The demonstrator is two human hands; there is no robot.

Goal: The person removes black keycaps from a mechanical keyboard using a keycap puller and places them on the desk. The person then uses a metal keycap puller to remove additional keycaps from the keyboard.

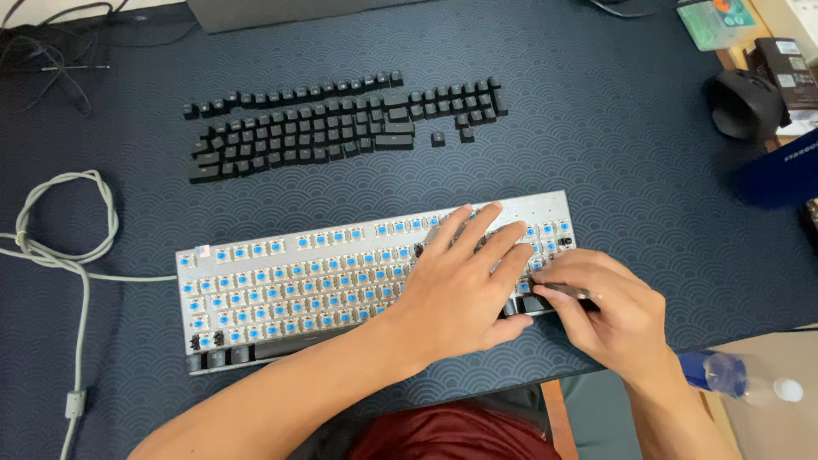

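Keyboard (281,294) lying on the dark desk (596,153), tilted a little, nearly all caps already off, blue switches bare. Only a few dark caps left along the front edge, at the left corner and under the hands. Left hand (464,285) spread flat on the right part of the board, fingers open, holding nothing, only pressing down. Right hand (609,315) closed on a thin metal tool (567,292), tip at the front-right keys. Removed caps (341,123) set out in rows further back, well apart. Grey cable (72,255) at left, mouse (745,102) at far right, bottle (737,375) near the right wrist.
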